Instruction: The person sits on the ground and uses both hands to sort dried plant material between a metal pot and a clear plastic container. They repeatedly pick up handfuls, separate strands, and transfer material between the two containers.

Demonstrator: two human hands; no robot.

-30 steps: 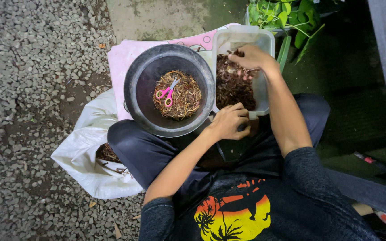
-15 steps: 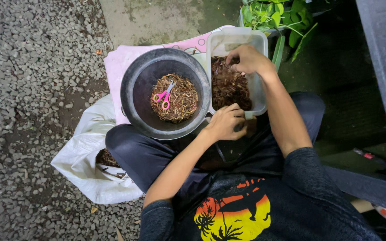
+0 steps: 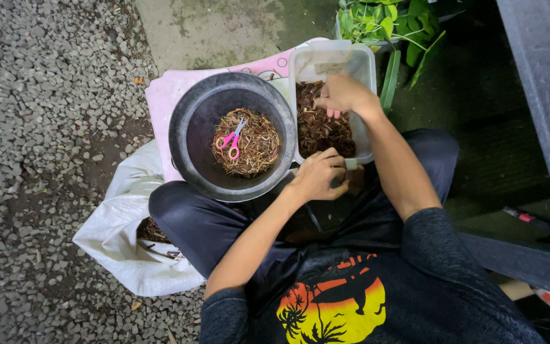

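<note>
A: Tub (image 3: 364,64), clear plastic, rectangular. Sits on the ground past the knees, just right of the bowl (image 3: 189,137). Contents: dark brown bark-like scraps (image 3: 316,130), filling the near two thirds; the far end shows bare plastic.

B: Hands?

A: Right hand (image 3: 342,94) is inside the tub over the scraps, fingers curled down and pinched together; what they pinch, if anything, I cannot tell. Left hand (image 3: 316,175) rests at the tub's near rim, fingers bent over the edge, gripping it.

B: The bowl?

A: Round, black, deep. Its right rim touches or nearly touches the tub's left wall. In its bottom, a small heap of lighter, straw-coloured cut pieces (image 3: 256,150), with pink scissors (image 3: 232,141) lying on top, blades pointing to the far right. The walls above the heap are bare.

B: Under and around?

A: A pink sheet (image 3: 160,102) lies beneath bowl and tub, its corner showing at far left. A white sack (image 3: 119,245) lies slumped by the left knee, mouth open, brown scraps visible inside. Gravel (image 3: 39,127) at left, concrete (image 3: 224,28) beyond the sheet. Green plants (image 3: 389,22) stand close behind the tub. A dark metal beam (image 3: 542,95) bounds the right side.
</note>
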